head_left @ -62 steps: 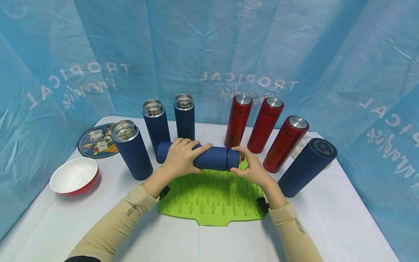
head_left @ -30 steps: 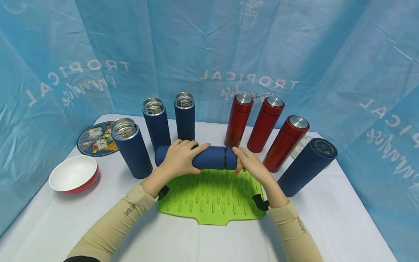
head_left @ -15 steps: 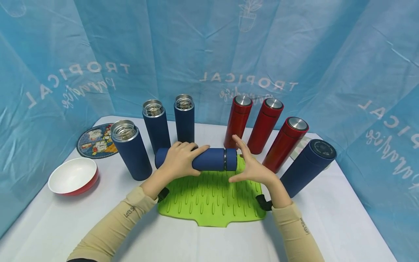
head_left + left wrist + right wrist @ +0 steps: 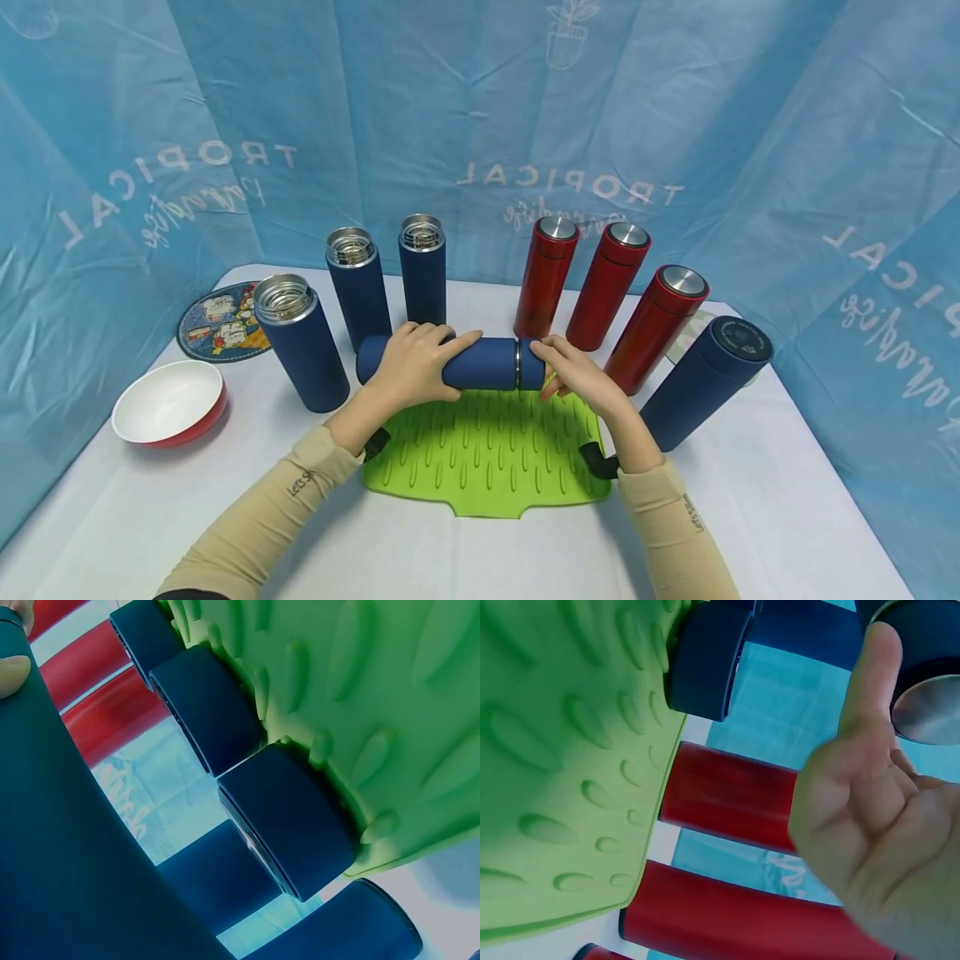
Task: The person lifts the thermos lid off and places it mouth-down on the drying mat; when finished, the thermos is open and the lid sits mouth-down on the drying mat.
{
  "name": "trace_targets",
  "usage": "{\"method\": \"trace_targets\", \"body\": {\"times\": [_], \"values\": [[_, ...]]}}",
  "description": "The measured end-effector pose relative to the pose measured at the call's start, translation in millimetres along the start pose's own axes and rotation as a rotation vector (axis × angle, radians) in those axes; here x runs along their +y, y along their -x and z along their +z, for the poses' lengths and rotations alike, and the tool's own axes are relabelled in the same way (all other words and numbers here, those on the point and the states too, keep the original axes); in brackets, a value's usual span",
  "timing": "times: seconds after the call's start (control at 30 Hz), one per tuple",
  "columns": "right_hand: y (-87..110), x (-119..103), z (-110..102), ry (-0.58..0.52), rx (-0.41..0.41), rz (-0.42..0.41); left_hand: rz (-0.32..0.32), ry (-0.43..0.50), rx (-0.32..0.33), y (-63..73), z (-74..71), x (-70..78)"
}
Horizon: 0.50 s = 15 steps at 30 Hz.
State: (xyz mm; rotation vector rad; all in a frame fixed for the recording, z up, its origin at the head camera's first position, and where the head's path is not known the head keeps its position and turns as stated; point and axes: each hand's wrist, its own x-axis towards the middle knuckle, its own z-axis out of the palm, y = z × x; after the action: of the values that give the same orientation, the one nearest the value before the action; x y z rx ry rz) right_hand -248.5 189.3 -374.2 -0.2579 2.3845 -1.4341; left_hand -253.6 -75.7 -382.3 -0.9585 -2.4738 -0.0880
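My left hand (image 4: 416, 362) grips the body of a dark blue thermos flask (image 4: 483, 365), held sideways over the green ribbed mat (image 4: 487, 475). The fingers of my right hand (image 4: 577, 375) hold its blue lid (image 4: 532, 367) at the right end. A thin silver ring shows in the seam between lid and body. In the right wrist view, my thumb (image 4: 874, 682) lies against the lid's edge beside a round shiny end. The left wrist view shows three loose blue lids (image 4: 289, 817) on the mat, hidden behind the held flask in the head view.
Three blue flasks without lids (image 4: 300, 350) stand at the back left, three red flasks (image 4: 609, 287) at the back right. One lidded blue flask (image 4: 697, 387) stands at the right. A white-and-red bowl (image 4: 172, 404) and a round patterned mat (image 4: 225, 325) are on the left.
My right hand let go of the lid, spread its fingers, then took hold of it again. The silver ring at the seam has come into view. The left hand stays about where it was.
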Motion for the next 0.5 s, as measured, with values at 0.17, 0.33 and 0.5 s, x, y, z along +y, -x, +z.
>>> {"method": "trace_targets", "body": {"times": [0.17, 0.33, 0.5], "values": [[0.9, 7, -2, -0.109, -0.066, -0.079, 0.000, 0.006, 0.024, 0.4, -0.1, -1.3], [1.8, 15, -4, -0.073, -0.076, -0.251, 0.002, 0.013, 0.025, 1.1, -1.6, -0.9], [1.6, 15, -4, 0.073, -0.050, -0.381, 0.001, 0.013, 0.023, 1.3, -2.9, -0.1]]}}
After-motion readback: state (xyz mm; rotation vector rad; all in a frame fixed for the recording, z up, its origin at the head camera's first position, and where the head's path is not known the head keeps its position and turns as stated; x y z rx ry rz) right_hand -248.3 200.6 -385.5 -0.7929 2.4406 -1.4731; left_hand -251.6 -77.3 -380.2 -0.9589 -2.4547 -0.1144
